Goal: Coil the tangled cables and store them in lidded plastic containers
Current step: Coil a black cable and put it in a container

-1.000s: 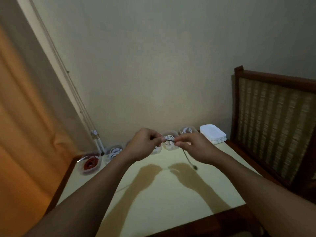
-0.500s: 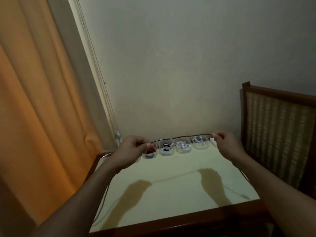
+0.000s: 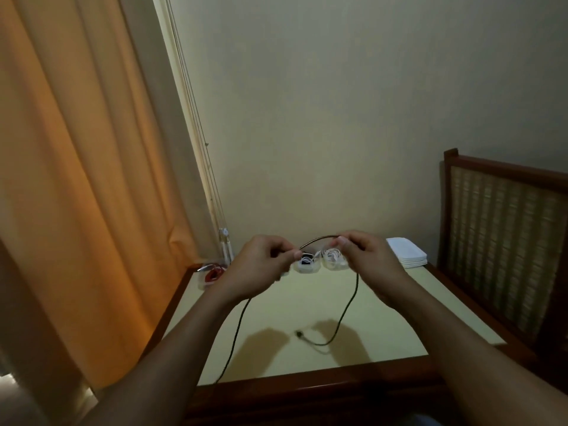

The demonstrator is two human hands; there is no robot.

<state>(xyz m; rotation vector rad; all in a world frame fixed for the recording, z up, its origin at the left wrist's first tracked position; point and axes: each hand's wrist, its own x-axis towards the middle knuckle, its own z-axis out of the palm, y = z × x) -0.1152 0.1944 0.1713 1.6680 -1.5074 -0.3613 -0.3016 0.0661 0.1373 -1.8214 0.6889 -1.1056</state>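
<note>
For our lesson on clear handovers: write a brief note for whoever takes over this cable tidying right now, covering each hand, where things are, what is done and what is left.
Left hand pinches the thin dark cable; right hand pinches it too, with a short arc between them.
From the left hand the cable runs off the front edge of the yellow-topped table; from the right it drops to the top, where its plug end lies.
Done: clear plastic containers by the wall hold coiled cables; a stack of white lids sits beside them.
Left: coil this cable, box it, probably fit lids.
</note>
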